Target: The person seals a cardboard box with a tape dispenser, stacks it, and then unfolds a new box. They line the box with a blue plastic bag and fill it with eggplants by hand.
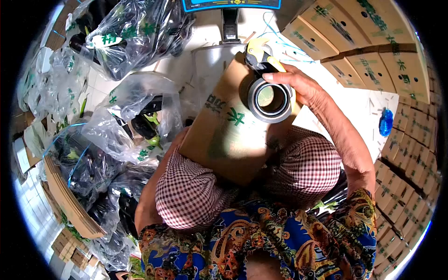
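Note:
A brown cardboard box [228, 135] with green printed characters rests tilted across my lap, on my checked-cloth knees. Over its upper right part, my right hand [298, 83] is closed round a tape dispenser [257, 48] with yellow parts and a dark frame. The thumb lies on top of the dispenser, and its wide tape roll [255, 101] faces up towards me. My left arm reaches up along the box's left side. The left hand [185, 133] is mostly hidden behind the box edge, its fingers out of sight.
Clear plastic bags of eggplants [151, 122] crowd the left side. Flattened cardboard [70, 200] stands among them. A scale [205, 58] with a blue-edged display [231, 4] is ahead. Stacked boxes [373, 42] line the right, near a blue bundle [386, 122].

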Demonstrator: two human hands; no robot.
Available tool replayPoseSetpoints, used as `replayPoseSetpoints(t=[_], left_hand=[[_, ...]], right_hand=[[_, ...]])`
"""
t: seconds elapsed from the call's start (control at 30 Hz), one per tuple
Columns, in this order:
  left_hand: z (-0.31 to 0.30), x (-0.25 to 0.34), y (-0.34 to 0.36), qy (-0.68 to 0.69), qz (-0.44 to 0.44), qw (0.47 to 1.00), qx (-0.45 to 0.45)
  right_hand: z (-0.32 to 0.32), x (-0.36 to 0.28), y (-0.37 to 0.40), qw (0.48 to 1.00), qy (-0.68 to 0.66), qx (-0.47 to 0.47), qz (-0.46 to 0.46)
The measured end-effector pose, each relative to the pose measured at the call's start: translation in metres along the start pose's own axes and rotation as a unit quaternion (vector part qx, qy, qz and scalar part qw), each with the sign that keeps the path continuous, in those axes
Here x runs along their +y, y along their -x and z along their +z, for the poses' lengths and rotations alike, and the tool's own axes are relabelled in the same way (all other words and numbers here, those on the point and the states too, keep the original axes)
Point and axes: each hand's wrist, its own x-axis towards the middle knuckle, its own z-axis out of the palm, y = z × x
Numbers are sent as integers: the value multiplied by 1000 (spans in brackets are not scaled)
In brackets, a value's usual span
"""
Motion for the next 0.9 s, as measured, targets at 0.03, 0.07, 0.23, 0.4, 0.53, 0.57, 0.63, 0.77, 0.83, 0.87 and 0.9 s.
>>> replayPoseSetpoints(t=[0.03, 0.07, 0.23, 0.4, 0.53, 0.57, 0.63, 0.77, 0.83, 0.87, 0.9], left_hand=[[2, 25, 6, -184, 7, 983, -15], [-4, 44, 32, -257, -2, 966, -6], [-85, 88, 190, -244, -172, 921, 250], [-94, 67, 136, -138, 18, 956, 258], [-71, 68, 106, -352, 113, 904, 213], [-70, 64, 103, -381, 129, 893, 203], [-74, 58, 92, -444, 162, 863, 176], [-61, 32, 74, -581, 259, 736, 230], [-50, 34, 69, -625, 277, 690, 238], [-51, 36, 68, -651, 308, 653, 235], [-50, 41, 69, -676, 338, 613, 232]], right_hand=[[-1, -4, -1, 1000, -13, 0, -10], [-4, -6, -1, 1000, -26, 2, -16], [-41, 3, 59, 985, -120, 60, -107], [-80, 47, 100, 951, -262, 88, -142], [-83, 58, 110, 963, -229, 111, -92], [-88, 63, 113, 970, -186, 149, -52], [-76, 51, 116, 988, -80, 121, -54], [-61, 26, 117, 988, 83, 128, 0], [-39, 8, 120, 973, 135, 187, 7], [-39, 4, 121, 973, 156, 170, -3], [-37, 0, 121, 972, 178, 150, -14]])
